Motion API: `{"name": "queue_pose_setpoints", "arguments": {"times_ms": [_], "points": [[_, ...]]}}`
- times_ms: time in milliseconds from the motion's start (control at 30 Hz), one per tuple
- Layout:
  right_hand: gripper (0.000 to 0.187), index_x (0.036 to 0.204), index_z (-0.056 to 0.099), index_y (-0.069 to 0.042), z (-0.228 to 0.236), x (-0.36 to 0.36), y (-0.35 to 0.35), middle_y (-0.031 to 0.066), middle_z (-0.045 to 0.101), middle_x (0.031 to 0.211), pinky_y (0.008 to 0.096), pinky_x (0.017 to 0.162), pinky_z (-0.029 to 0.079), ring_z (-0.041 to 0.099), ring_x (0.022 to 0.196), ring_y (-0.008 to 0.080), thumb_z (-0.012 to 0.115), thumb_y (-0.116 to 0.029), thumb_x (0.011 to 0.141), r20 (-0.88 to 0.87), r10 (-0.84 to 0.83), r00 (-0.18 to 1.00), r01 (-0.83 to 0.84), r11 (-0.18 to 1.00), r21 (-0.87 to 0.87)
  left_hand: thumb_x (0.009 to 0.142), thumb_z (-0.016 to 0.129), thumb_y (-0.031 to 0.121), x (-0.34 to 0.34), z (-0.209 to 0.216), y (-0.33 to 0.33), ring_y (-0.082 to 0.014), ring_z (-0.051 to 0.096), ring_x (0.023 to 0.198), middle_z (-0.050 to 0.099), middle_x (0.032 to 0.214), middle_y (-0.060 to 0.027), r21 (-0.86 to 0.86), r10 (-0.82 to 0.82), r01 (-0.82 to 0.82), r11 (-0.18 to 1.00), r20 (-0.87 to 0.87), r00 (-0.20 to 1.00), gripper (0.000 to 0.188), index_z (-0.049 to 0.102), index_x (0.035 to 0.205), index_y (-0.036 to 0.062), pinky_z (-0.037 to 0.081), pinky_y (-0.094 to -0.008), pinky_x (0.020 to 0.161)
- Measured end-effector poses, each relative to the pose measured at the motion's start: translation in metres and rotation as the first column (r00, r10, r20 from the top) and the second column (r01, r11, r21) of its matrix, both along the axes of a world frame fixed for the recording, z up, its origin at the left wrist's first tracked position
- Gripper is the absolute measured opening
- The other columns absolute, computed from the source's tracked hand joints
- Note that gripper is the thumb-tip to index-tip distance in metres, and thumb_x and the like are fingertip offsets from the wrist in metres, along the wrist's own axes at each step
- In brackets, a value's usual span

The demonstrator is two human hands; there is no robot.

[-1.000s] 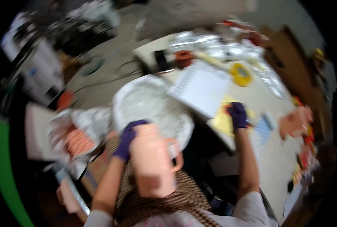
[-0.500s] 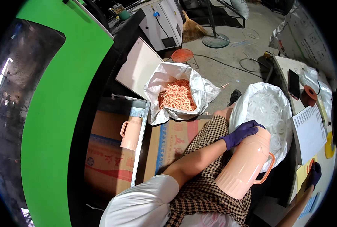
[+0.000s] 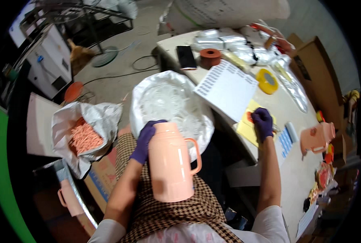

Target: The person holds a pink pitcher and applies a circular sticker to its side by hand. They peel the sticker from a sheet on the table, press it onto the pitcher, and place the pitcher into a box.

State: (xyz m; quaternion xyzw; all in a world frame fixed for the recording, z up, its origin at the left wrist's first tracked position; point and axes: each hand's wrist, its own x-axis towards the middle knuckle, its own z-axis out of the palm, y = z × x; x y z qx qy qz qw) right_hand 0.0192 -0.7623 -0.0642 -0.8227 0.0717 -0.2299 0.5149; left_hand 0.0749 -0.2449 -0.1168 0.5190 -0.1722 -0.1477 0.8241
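My left hand (image 3: 145, 141), in a purple glove, is wrapped around the upper side of a pink plastic thermos jug (image 3: 172, 170). The jug stands upright over my lap, its loop handle facing right. At the table, my right hand (image 3: 263, 123), also gloved in purple, is over a yellow sheet (image 3: 246, 130) with its fingers curled together. An orange-red patch (image 3: 249, 116) shows right beside those fingertips. What they pinch, if anything, is hidden. Behind the jug is a white sack (image 3: 138, 95) of clear plastic rings (image 3: 164, 99).
The table (image 3: 287, 178) holds a printed white sheet (image 3: 229, 91), a phone (image 3: 186, 57), a brown roll (image 3: 210, 58), yellow tape (image 3: 266, 81) and another pink jug (image 3: 316, 137). Left are a sack of pink sticks (image 3: 85, 136) and a pink jug (image 3: 70, 198) in a metal-edged box.
The view has swung right, bringing more of the table in. The held jug has gone from tilted to upright, still in my left hand. My right hand stays at the yellow sheet.
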Motion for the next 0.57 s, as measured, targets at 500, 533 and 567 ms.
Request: {"name": "queue_pose_setpoints", "arguments": {"times_ms": [500, 533, 567], "points": [[0.048, 0.117, 0.069, -0.002, 0.029, -0.011, 0.045, 0.0144, 0.045, 0.145, 0.0335, 0.107, 0.043, 0.047, 0.133, 0.027, 0.084, -0.012, 0.073, -0.146, -0.006, 0.989, 0.008, 1.0, 0.016, 0.099, 0.058, 0.034, -0.002, -0.006, 0.01, -0.0231, 0.061, 0.115, 0.064, 0.126, -0.0153, -0.104, 0.004, -0.016, 0.994, -0.117, 0.993, 0.043, 0.058, 0.123, -0.0022, 0.046, -0.0369, 0.104], [0.048, 0.116, 0.071, -0.003, 0.026, -0.01, 0.037, 0.0128, 0.044, 0.146, 0.0363, 0.108, 0.042, 0.047, 0.133, 0.0279, 0.085, -0.014, 0.072, -0.202, 0.062, 0.977, -0.052, 0.997, 0.056, 0.099, 0.059, 0.034, -0.002, -0.006, 0.012, -0.0235, 0.061, 0.115, 0.064, 0.127, -0.0153, -0.121, 0.006, -0.022, 0.992, -0.133, 0.991, 0.044, 0.058, 0.124, -0.0022, 0.046, -0.0374, 0.105], [0.047, 0.115, 0.073, -0.005, 0.03, -0.013, 0.019, 0.0113, 0.044, 0.148, 0.0391, 0.109, 0.041, 0.047, 0.134, 0.0289, 0.086, -0.015, 0.071, -0.255, 0.124, 0.959, -0.103, 0.99, 0.094, 0.098, 0.059, 0.035, -0.002, -0.006, 0.011, -0.0239, 0.061, 0.116, 0.064, 0.127, -0.0152, -0.144, 0.0, -0.022, 0.989, -0.149, 0.989, 0.045, 0.057, 0.125, -0.0022, 0.046, -0.0378, 0.105]]}}
